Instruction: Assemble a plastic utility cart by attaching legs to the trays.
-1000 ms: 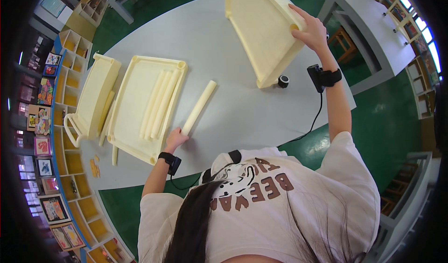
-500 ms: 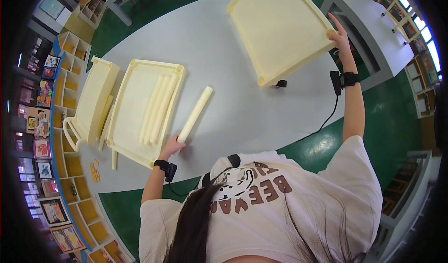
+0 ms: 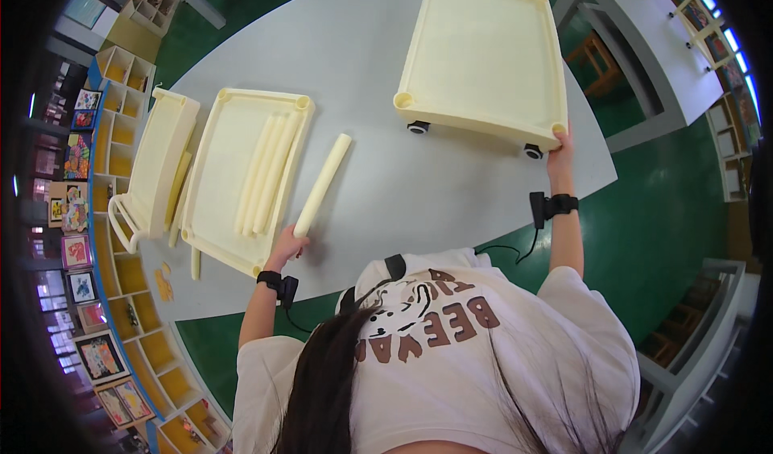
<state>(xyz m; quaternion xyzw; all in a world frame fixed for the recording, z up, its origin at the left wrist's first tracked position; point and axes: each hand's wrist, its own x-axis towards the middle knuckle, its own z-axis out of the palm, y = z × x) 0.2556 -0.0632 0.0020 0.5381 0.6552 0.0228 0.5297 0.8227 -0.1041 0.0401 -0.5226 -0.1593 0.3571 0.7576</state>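
My left hand (image 3: pixel 288 248) is closed round the lower end of a cream plastic tube (image 3: pixel 324 184), which slants up and away over the table. My right hand (image 3: pixel 561 157) grips the near right corner of a cream wheeled tray (image 3: pixel 483 59), its fingers partly hidden by the corner. Two dark casters, a left caster (image 3: pixel 417 128) and a right caster (image 3: pixel 533 152), show under the tray's near edge. To the left of the held tube lies a second cream tray (image 3: pixel 213 188) with round corner sockets. Several matching tubes (image 3: pixel 266 172) rest side by side in it.
At the table's left lies another cream tray piece (image 3: pixel 165 148) with a looped handle (image 3: pixel 121 220). Small tan pieces (image 3: pixel 163 283) are by the edge of the grey table (image 3: pixel 378 204). Cubby shelves (image 3: pixel 129 285) line the left; a grey desk (image 3: pixel 644 51) stands at the right.
The wheeled tray has turned, so its near edge and both casters now face me. My right hand has come nearer with its corner. My left hand and the tube have shifted slightly left.
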